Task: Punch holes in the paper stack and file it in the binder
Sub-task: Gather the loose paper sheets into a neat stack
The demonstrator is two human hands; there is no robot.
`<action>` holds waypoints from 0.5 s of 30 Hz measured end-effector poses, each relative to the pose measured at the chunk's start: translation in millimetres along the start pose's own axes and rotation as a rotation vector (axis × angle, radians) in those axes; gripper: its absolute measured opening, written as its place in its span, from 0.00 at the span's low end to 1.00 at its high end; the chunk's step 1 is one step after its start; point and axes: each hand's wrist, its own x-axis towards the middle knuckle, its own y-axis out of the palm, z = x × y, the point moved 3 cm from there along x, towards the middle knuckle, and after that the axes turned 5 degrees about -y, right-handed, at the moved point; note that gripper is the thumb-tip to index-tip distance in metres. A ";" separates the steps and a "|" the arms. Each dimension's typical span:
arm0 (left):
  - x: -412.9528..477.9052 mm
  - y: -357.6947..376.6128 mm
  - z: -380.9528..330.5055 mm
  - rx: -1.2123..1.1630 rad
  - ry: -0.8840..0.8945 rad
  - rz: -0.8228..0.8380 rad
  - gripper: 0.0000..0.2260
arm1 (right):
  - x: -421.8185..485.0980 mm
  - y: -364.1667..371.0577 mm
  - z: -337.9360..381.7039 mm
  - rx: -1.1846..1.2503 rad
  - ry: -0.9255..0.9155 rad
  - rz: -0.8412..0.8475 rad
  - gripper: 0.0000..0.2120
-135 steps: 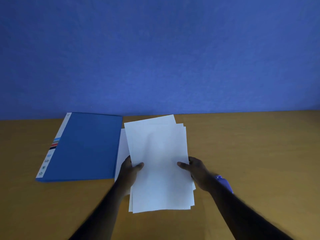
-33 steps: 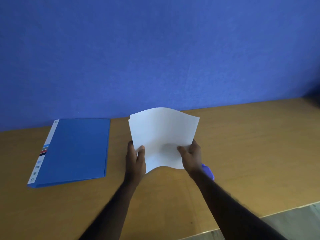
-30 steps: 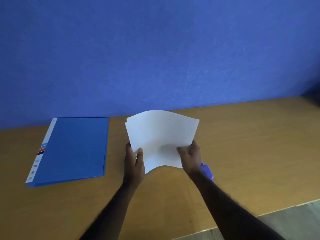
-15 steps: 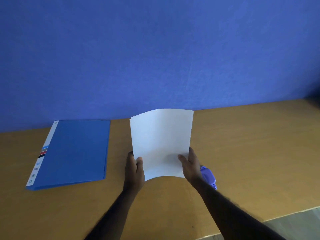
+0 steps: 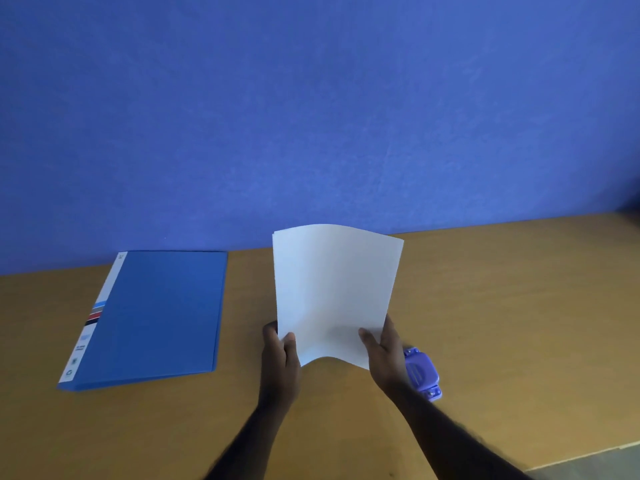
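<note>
I hold a white paper stack upright above the wooden table, its sheets squared together and slightly bowed. My left hand grips its lower left corner, and my right hand grips the lower right corner. A closed blue binder lies flat on the table to the left, spine strip facing left. A small purple hole punch sits on the table just right of my right wrist, partly hidden by it.
A blue wall rises behind the table's far edge. The table's near edge shows at the lower right, with grey floor beyond it.
The loose spread sheets were gathered and lifted off the table into one upright stack. In the last second the stack turned from wide and wavy to narrower and more aligned.
</note>
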 end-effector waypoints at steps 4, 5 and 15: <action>-5.2 0.3 12.3 -0.017 -0.013 -0.008 0.04 | -6.9 -2.1 -10.5 -0.030 0.013 -0.001 0.19; -7.5 0.7 16.8 -0.013 -0.044 0.005 0.05 | -7.9 -2.4 -14.0 -0.049 0.019 0.003 0.19; -12.1 -2.9 10.8 -0.026 -0.111 0.010 0.09 | -12.3 -1.1 -12.2 -0.071 0.020 0.047 0.12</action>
